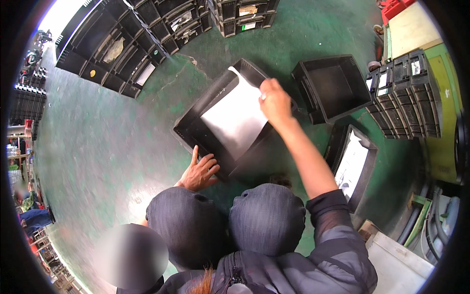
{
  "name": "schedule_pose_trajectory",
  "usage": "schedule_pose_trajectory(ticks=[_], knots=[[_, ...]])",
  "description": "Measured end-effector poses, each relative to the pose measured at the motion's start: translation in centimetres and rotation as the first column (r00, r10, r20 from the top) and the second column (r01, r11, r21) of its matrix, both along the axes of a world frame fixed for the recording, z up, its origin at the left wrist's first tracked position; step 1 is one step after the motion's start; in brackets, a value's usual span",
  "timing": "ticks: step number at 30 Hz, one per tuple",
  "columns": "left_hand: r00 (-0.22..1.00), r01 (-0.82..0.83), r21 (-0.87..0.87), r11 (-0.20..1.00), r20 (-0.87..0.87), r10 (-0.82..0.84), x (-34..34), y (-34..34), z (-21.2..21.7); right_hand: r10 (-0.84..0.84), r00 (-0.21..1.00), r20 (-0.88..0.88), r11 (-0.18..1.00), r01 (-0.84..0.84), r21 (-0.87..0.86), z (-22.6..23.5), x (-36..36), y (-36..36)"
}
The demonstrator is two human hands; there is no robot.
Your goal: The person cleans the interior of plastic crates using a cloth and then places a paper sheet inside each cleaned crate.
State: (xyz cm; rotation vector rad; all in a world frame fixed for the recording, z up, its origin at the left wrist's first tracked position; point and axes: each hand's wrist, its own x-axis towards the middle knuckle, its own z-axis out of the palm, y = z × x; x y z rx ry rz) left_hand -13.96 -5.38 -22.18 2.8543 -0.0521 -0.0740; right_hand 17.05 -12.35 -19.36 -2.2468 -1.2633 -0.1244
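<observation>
A black plastic crate sits tilted on the green floor in front of my knees. Inside it lies a white sheet, paper or plastic, curled up at its far edge. My right hand is closed at the sheet's right edge, over the crate's right side, with its fingers pinched on the sheet. At the near left corner of the crate, my left hand rests on the rim with its fingers spread, the index finger pointing away from me.
An open black crate stands at the right, beside a stack of black crates. Nearer me is another crate with white sheeting inside. Large stacks of black crates rise at the far left. A pale box is at the lower right.
</observation>
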Motion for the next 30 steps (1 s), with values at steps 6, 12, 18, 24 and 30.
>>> schedule_pose_trajectory(ticks=[6, 12, 18, 24, 30], knots=[[0.987, 0.090, 0.062, 0.994, 0.126, -0.097, 1.1, 1.1, -0.4, -0.578, 0.816, 0.019, 0.752, 0.524, 0.400, 10.1, 13.1, -11.0], [0.873, 0.032, -0.287, 0.957, 0.475, 0.113, 5.6, 5.0, 7.8, -0.935, 0.327, -0.138, 0.319, 0.945, 0.075, 2.3, 20.8, -31.2], [0.292, 0.133, -0.959, -0.251, -0.205, 0.934, 5.5, 11.7, 8.8, -0.977, 0.166, -0.131, 0.185, 0.971, -0.149, -3.3, 17.2, -35.5], [0.316, 0.072, -0.803, -0.592, -0.545, 0.777, 2.3, 9.4, 2.6, -0.972, 0.234, 0.037, 0.233, 0.972, -0.020, 0.3, 11.7, -33.2], [0.289, 0.072, -0.680, -0.730, -0.686, 0.668, -0.5, 8.1, -4.5, -0.796, 0.575, 0.188, 0.605, 0.768, 0.211, 3.2, 5.4, -30.9]])
